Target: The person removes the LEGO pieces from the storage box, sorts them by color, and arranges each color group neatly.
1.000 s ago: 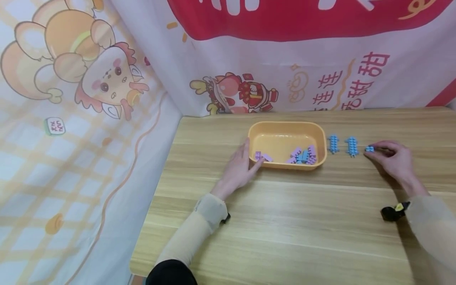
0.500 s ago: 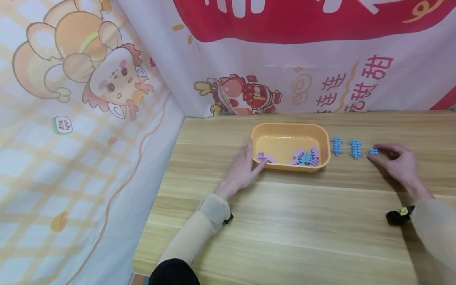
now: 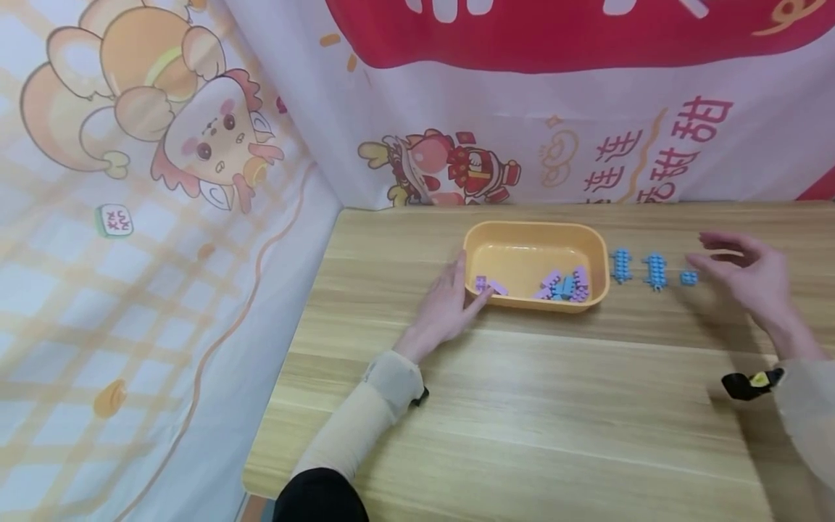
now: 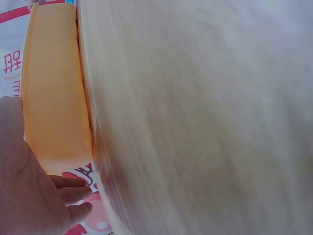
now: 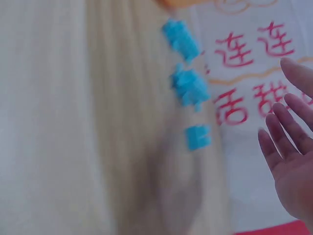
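Note:
My left hand (image 3: 442,308) holds the left front corner of a yellow plastic tray (image 3: 603,279), thumb at the front rim and fingers along the left end. In the left wrist view, the fingers (image 4: 73,196) lie around the end of the tray (image 4: 56,93). My right hand (image 3: 750,279) hovers off the table with its fingers apart and nothing between them. Just left of it lies a small blue block (image 3: 688,278), also seen as a blue block (image 5: 197,137) in the right wrist view. Two longer studded blue block pieces (image 3: 656,271) (image 3: 622,265) lie between it and the tray.
Inside the tray, purple blocks (image 3: 499,288) lie at the left, with several purple and blue blocks (image 3: 562,288) at the right. The wooden table (image 3: 522,413) meets a printed cloth (image 3: 443,101) at the back, and another cloth (image 3: 163,290) hangs at the left.
My right hand has let go of the small blue block and lifted away to the right, fingers spreading. The block stays on the table. My left hand keeps its place at the tray.

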`<action>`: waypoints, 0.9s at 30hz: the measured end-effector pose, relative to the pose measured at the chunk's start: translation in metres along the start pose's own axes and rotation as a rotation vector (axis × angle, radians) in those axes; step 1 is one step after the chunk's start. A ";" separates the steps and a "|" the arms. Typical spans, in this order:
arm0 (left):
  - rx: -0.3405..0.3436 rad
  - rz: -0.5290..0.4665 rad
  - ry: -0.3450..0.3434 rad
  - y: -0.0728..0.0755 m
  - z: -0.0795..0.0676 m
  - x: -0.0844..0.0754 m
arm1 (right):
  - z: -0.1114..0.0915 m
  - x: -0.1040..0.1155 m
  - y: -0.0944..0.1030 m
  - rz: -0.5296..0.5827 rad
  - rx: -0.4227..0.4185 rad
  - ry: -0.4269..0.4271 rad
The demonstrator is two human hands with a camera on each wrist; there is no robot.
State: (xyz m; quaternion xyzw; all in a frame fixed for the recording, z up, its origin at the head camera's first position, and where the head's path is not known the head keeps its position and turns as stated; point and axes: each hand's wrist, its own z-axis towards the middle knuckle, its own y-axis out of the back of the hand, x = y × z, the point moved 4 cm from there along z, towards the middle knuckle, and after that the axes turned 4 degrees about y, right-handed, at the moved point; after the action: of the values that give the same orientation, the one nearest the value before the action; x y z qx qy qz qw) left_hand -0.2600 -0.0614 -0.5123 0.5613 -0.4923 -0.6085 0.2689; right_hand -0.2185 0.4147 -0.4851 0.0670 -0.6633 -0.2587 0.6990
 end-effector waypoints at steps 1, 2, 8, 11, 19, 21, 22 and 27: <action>-0.002 0.002 -0.004 0.000 0.000 0.000 | 0.000 0.006 -0.002 -0.009 0.003 0.005; -0.001 0.003 -0.004 0.000 0.000 0.000 | 0.000 0.013 -0.004 -0.015 0.013 0.014; -0.001 -0.006 -0.001 0.000 0.000 0.001 | -0.002 0.049 -0.028 -0.038 0.164 0.140; -0.001 -0.011 0.000 0.000 0.000 0.001 | -0.001 0.062 -0.043 -0.118 0.258 0.183; -0.006 -0.012 0.002 0.001 0.000 0.001 | 0.001 0.091 -0.079 -0.232 0.383 0.295; -0.006 -0.012 0.005 0.001 0.001 0.001 | 0.001 0.095 -0.087 -0.255 0.404 0.312; -0.006 -0.010 0.007 0.001 0.001 0.001 | 0.001 0.096 -0.091 -0.260 0.417 0.321; -0.006 -0.002 0.011 -0.001 0.001 0.000 | 0.001 0.098 -0.112 -0.364 0.505 0.363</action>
State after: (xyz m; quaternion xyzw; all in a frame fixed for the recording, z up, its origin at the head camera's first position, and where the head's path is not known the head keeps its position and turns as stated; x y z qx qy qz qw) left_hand -0.2608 -0.0612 -0.5133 0.5643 -0.4883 -0.6073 0.2727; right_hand -0.2513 0.2751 -0.4463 0.3994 -0.5483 -0.1909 0.7095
